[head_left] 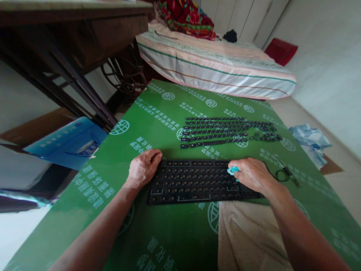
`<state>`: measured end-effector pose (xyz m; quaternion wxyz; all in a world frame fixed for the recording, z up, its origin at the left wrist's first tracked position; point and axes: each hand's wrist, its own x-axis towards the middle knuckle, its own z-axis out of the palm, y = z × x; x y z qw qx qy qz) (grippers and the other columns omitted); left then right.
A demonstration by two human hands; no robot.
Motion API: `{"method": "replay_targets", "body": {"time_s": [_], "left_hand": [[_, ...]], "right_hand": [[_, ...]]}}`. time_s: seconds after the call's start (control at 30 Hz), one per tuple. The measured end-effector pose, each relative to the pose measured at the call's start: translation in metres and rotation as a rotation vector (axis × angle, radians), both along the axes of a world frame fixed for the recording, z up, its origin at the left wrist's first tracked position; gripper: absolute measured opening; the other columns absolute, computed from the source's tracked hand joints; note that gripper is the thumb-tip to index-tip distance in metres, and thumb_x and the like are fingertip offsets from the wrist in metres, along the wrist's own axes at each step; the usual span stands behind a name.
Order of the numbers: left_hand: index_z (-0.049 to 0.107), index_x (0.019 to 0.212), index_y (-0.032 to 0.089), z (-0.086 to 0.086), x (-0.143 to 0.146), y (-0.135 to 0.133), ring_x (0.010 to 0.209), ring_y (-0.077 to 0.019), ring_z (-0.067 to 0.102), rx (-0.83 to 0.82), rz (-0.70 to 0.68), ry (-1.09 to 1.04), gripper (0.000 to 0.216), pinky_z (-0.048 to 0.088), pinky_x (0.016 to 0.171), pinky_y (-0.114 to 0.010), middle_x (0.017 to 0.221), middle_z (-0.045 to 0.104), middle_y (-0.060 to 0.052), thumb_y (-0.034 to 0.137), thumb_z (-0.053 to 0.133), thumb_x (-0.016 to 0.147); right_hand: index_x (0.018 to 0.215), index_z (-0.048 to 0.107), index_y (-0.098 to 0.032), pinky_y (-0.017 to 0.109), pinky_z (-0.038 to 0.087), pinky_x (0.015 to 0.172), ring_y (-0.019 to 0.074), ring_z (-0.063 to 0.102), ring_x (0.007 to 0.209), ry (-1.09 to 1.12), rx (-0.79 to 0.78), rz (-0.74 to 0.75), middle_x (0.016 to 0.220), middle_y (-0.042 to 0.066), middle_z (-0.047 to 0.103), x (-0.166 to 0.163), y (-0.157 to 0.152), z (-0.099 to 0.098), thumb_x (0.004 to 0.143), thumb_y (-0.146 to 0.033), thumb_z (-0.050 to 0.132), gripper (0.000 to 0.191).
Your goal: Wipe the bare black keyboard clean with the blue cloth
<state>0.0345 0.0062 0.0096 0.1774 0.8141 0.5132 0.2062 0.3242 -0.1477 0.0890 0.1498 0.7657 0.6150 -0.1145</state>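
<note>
A black keyboard [194, 180] with its keycaps off lies flat on the green table [169, 233], its bare switches showing. At its upper left corner, my left hand [144, 168] is closed with curled fingers against the edge. My right hand [251, 174] rests over the keyboard's right part, hiding the keys beneath. Between its thumb and fingers is pinched a small turquoise object [233, 170], whose kind I cannot make out. Behind the keyboard, loose black keycaps [214, 130] are laid out in rows, with smaller groups to their right.
A beige towel [248, 233] lies before the keyboard. Right of it are a coiled cable [280, 175] and a thin tool [293, 176]. Beyond the table stands a bed [220, 71]; a wooden desk [118, 30] and a blue box [67, 143] are at left.
</note>
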Motion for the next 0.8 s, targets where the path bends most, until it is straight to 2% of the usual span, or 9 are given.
{"method": "replay_targets", "body": {"time_s": [0.13, 0.33, 0.47, 0.6, 0.7, 0.8], "left_hand": [[0.066, 0.095, 0.023, 0.001, 0.0, 0.0, 0.094, -0.0196, 0.065, -0.003, 0.0, 0.006, 0.041, 0.048, 0.086, -0.027, 0.1, 0.071, -0.003, 0.049, 0.036, 0.085], [0.066, 0.095, 0.022, 0.003, 0.001, 0.0, 0.093, -0.0201, 0.065, -0.009, -0.005, 0.016, 0.042, 0.048, 0.086, -0.028, 0.1, 0.071, -0.003, 0.049, 0.035, 0.085], [0.066, 0.096, 0.021, 0.003, 0.001, 0.001, 0.094, -0.0202, 0.065, -0.016, -0.009, 0.016, 0.043, 0.047, 0.088, -0.028, 0.102, 0.071, -0.004, 0.049, 0.034, 0.084], [0.066, 0.096, 0.022, 0.003, 0.001, 0.001, 0.094, -0.0197, 0.065, -0.023, -0.002, 0.026, 0.043, 0.047, 0.089, -0.027, 0.103, 0.07, -0.003, 0.049, 0.034, 0.084], [0.065, 0.096, 0.022, 0.004, 0.002, 0.0, 0.093, -0.0191, 0.065, -0.026, 0.003, 0.03, 0.043, 0.047, 0.088, -0.027, 0.102, 0.07, -0.003, 0.049, 0.034, 0.084], [0.065, 0.095, 0.022, 0.005, 0.002, 0.0, 0.093, -0.0191, 0.065, -0.029, 0.005, 0.033, 0.043, 0.047, 0.088, -0.027, 0.102, 0.07, -0.003, 0.049, 0.035, 0.084]], "right_hand": [[0.093, 0.069, -0.03, 0.026, 0.035, 0.063, 0.0197, 0.066, 0.08, 0.034, 0.027, -0.009, 0.081, 0.001, 0.073, -0.004, -0.001, -0.002, 0.079, -0.022, 0.049, 0.025], [0.083, 0.069, -0.027, 0.028, 0.034, 0.063, 0.0217, 0.067, 0.081, -0.038, -0.035, 0.041, 0.082, 0.005, 0.073, -0.007, -0.005, -0.006, 0.079, -0.018, 0.049, 0.023], [0.085, 0.069, -0.028, 0.027, 0.034, 0.062, 0.0209, 0.066, 0.079, -0.062, -0.006, -0.033, 0.079, 0.004, 0.072, 0.01, -0.009, -0.002, 0.08, -0.021, 0.048, 0.023], [0.098, 0.069, -0.031, 0.026, 0.034, 0.061, 0.0205, 0.066, 0.077, -0.037, 0.068, -0.125, 0.082, 0.003, 0.073, 0.017, -0.01, -0.002, 0.08, -0.024, 0.05, 0.028], [0.101, 0.069, -0.032, 0.026, 0.035, 0.063, 0.0196, 0.066, 0.079, 0.023, 0.075, -0.086, 0.082, 0.002, 0.073, 0.011, -0.009, -0.007, 0.079, -0.023, 0.05, 0.03], [0.091, 0.07, -0.03, 0.027, 0.034, 0.063, 0.0209, 0.067, 0.082, 0.026, 0.005, -0.017, 0.082, 0.003, 0.073, 0.002, -0.008, -0.01, 0.078, -0.021, 0.049, 0.026]]}}
